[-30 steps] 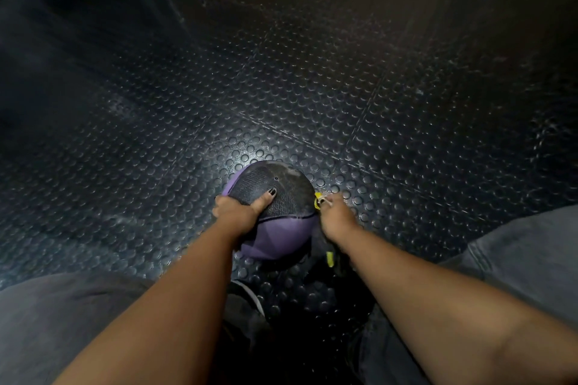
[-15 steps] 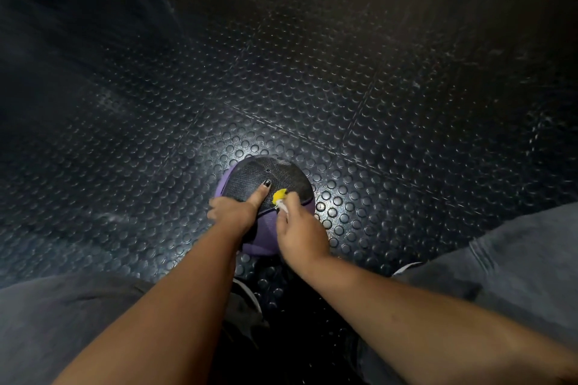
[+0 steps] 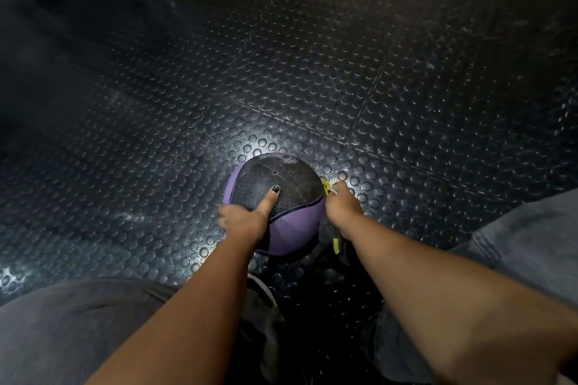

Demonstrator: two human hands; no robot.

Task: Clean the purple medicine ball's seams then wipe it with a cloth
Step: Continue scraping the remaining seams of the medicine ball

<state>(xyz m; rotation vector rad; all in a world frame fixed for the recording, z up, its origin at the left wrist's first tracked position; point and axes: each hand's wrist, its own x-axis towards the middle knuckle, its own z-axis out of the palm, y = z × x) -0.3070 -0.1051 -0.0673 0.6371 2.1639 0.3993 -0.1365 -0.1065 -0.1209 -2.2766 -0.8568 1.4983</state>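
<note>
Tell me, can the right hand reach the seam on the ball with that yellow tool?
Probably yes. The right hand holds the yellow tool at the right edge of the ball, where the seam ends, with nothing between. The left hand grips the ball further left.

Beyond the purple-and-black medicine ball point(image 3: 294, 225) the studded black rubber floor point(image 3: 312, 72) lies open; grey-trousered legs point(image 3: 531, 244) and forearms point(image 3: 194, 306) crowd its near side

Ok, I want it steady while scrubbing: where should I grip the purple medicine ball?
Likely its upper left curve, from above, as the left hand does: palm over, thumb on the textured black panel. The purple medicine ball is round, handleless, on the studded floor; the right hand holds a yellow tool at its right edge.
</note>
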